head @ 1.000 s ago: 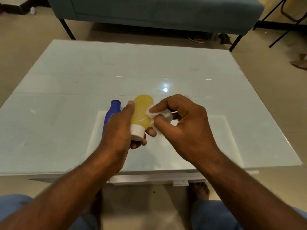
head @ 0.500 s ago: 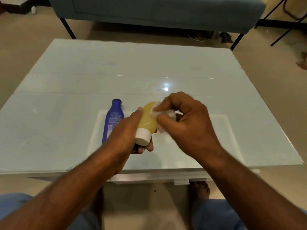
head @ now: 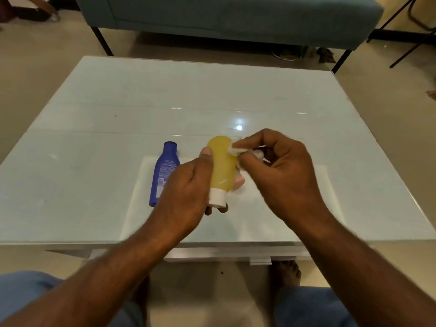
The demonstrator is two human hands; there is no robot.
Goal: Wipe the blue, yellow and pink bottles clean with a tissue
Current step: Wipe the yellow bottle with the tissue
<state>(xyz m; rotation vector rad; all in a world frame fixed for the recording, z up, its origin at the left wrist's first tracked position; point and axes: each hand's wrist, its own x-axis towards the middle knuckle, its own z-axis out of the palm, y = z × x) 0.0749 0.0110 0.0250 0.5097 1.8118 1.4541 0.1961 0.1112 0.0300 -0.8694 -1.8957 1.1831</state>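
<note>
My left hand (head: pixel 186 185) grips the yellow bottle (head: pixel 221 166) above the table, its white cap (head: pixel 217 197) pointing toward me. My right hand (head: pixel 280 171) pinches a crumpled white tissue (head: pixel 238 151) and presses it on the bottle's upper right side. The blue bottle (head: pixel 164 172) lies on the table just left of my left hand, its neck pointing away from me. A bit of pink (head: pixel 239 181) shows behind the yellow bottle, under my right hand; I cannot tell whether it is the pink bottle.
The white glass table (head: pixel 94 142) carries a pale rectangular mat (head: pixel 271 215) under my hands. A teal sofa (head: pixel 236 17) stands beyond the far edge. My knees and bare feet are below the near edge.
The tissue has rubbed up and down the yellow bottle's side. My left hand has turned and lifted the bottle slightly, and more of the blue bottle is uncovered.
</note>
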